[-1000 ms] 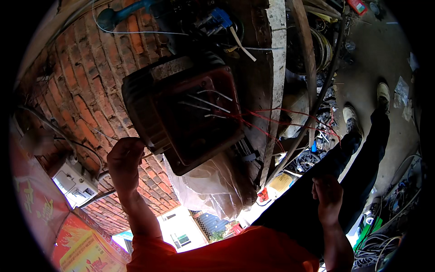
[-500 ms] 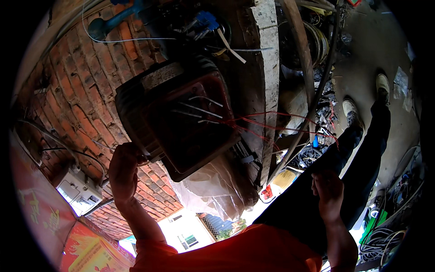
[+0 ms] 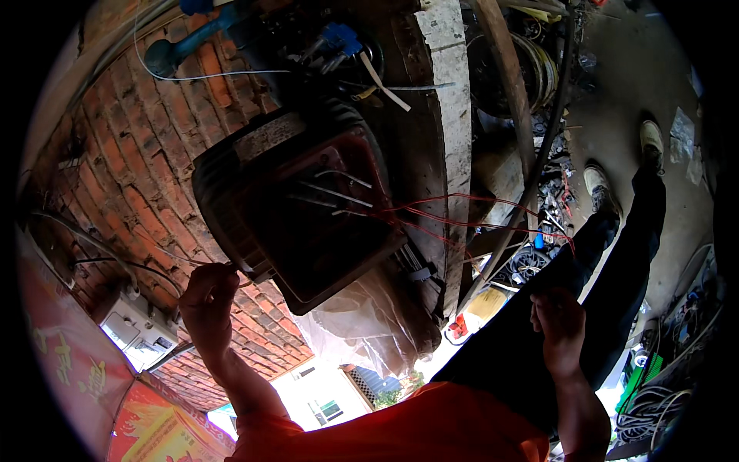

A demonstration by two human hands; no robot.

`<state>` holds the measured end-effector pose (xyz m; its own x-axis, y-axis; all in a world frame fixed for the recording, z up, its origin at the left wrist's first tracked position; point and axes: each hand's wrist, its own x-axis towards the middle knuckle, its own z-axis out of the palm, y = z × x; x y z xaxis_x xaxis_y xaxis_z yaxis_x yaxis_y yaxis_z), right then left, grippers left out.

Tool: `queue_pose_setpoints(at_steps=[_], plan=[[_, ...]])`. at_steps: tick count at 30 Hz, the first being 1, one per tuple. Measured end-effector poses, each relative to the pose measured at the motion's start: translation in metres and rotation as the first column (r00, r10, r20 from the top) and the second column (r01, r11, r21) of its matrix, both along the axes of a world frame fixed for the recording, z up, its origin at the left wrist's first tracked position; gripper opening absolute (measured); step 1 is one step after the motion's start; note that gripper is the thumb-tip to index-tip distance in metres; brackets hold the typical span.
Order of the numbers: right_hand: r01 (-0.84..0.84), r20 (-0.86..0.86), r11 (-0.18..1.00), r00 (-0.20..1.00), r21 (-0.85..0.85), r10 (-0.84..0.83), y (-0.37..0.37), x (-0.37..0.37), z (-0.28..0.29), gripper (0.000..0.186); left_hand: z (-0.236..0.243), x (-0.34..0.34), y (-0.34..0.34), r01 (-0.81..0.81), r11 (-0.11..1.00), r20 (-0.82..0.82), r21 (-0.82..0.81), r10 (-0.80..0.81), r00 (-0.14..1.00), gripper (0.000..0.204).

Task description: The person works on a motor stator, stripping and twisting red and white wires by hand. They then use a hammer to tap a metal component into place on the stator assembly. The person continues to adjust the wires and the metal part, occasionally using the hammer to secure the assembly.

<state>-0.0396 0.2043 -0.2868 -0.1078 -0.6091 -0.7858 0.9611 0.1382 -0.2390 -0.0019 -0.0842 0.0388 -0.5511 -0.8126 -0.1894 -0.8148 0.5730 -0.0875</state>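
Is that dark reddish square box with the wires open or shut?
Open: no lid covers the box; thin white strands show inside, and thin red wires trail out.

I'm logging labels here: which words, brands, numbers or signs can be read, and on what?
None clearly enough to quote.
Red sheet, lower left: yellow characters, slanted and blurred.
Orange-red panel beside it: yellow marks, too blurred.
Pale plate on the dark metal housing: too dark.
White box: any marks too small.
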Motion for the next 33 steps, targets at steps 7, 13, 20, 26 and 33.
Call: queue_pose_setpoints(at_steps=[7,13,20,26,33], plan=[[-0.063,-0.093,0.997,0.994,-0.043,0.059,-0.005,0.003,0.002,0.013,0.012,-0.002,0.004,-0.188,0.980,-0.082,0.070,0.193,0.978,0.014],[0.246,-0.221,0.900,0.915,-0.360,-0.338,-0.096,-0.053,0.032,0.026,-0.001,0.007,-0.004,-0.105,0.987,-0.160,0.125,0.125,0.979,0.009],[0.212,-0.278,0.814,0.868,-0.540,-0.411,-0.156,-0.063,0.045,0.015,-0.006,0.017,-0.002,-0.124,0.976,-0.267,0.179,0.169,0.949,0.009],[0.425,-0.142,0.795,0.839,-0.433,-0.526,-0.152,-0.064,0.048,0.038,-0.003,0.018,-0.004,-0.116,0.978,-0.314,0.171,0.166,0.935,0.009],[0.116,-0.718,0.800,0.381,-0.588,-0.583,-0.155,-0.065,0.033,0.027,-0.008,0.016,-0.003,-0.083,0.977,-0.351,0.198,0.149,0.925,0.007]])
